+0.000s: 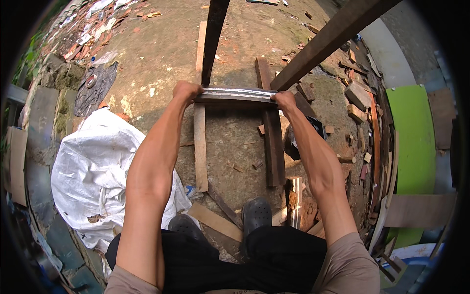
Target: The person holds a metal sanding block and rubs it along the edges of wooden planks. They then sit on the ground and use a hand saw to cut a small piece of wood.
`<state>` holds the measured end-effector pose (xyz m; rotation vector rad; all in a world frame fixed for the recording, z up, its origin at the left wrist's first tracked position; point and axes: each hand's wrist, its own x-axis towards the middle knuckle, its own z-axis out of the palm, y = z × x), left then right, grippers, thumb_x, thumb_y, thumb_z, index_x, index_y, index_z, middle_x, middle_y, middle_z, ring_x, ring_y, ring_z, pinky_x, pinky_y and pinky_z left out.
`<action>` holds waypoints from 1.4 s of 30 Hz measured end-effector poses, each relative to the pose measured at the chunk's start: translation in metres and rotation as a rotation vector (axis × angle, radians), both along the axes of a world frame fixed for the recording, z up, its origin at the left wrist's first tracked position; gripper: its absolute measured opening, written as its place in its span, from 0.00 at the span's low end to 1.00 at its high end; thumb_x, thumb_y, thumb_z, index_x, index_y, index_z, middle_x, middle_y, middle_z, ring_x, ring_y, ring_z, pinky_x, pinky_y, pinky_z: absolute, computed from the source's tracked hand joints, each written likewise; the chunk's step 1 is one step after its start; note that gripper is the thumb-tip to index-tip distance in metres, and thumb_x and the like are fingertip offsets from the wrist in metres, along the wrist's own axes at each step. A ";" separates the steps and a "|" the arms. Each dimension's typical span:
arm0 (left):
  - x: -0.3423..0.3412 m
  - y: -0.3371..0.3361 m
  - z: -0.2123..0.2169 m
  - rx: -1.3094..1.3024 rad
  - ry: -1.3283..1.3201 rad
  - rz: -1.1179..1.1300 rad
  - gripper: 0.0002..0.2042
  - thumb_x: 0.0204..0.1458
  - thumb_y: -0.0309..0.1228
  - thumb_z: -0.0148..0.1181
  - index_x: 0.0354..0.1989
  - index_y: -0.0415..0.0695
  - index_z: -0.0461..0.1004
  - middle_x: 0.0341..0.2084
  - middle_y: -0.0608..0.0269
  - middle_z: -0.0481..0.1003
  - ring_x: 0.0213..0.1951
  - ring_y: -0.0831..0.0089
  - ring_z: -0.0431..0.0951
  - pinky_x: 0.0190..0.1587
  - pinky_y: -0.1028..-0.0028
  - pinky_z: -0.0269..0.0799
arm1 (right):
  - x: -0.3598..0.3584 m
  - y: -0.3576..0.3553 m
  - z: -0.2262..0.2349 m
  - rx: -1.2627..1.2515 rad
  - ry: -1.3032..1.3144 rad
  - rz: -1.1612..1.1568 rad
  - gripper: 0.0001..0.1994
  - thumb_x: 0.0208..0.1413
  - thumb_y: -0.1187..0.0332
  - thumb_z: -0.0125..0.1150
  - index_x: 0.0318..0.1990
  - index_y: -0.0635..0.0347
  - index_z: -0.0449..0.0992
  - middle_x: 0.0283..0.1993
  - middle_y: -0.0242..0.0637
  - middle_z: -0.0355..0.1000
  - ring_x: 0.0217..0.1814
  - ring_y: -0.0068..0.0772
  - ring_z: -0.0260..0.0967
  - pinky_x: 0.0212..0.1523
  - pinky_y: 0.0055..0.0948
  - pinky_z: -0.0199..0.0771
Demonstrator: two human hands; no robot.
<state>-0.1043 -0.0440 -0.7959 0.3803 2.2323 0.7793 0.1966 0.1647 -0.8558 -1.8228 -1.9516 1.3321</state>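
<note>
Both arms reach forward, one hand at each end of a dark wooden crosspiece (239,102) with whitish-silver stripes along its top. My left hand (186,91) is closed round its left end, and my right hand (284,100) grips the right end. Two long dark wooden posts, a left post (214,44) and a right post (333,43), rise from near those ends and run out of view at the top. Beneath the crosspiece lie a pale wooden strip (200,147) on the left and a darker beam (273,147) on the right. How these pieces join is hidden.
A white sack (98,171) lies at left, with a tape roll (91,81) on black plastic beyond it. Wood offcuts and a concrete block (358,95) litter the right side beside a green panel (413,137). Loose boards (215,221) lie by my dark clogs (256,215).
</note>
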 end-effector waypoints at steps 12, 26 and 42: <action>0.003 0.002 -0.022 -0.049 0.196 -0.006 0.18 0.44 0.39 0.75 0.29 0.33 0.80 0.29 0.52 0.81 0.27 0.66 0.80 0.26 0.69 0.75 | 0.007 -0.012 0.013 -0.130 0.250 -0.171 0.13 0.50 0.74 0.70 0.42 0.72 0.79 0.40 0.44 0.76 0.38 0.37 0.73 0.38 0.36 0.73; 0.021 0.000 -0.003 -0.088 0.307 -0.018 0.24 0.43 0.41 0.73 0.37 0.29 0.80 0.38 0.40 0.81 0.42 0.54 0.83 0.43 0.62 0.76 | 0.013 -0.012 -0.005 -0.069 0.303 -0.142 0.15 0.53 0.73 0.68 0.47 0.72 0.79 0.44 0.43 0.77 0.42 0.35 0.75 0.42 0.32 0.74; 0.028 -0.037 0.013 -0.044 -0.034 -0.065 0.17 0.50 0.35 0.57 0.38 0.31 0.78 0.33 0.46 0.80 0.31 0.57 0.82 0.28 0.62 0.77 | 0.010 -0.052 0.041 -0.116 0.127 -0.217 0.28 0.55 0.61 0.64 0.58 0.71 0.70 0.64 0.52 0.65 0.63 0.53 0.65 0.55 0.56 0.71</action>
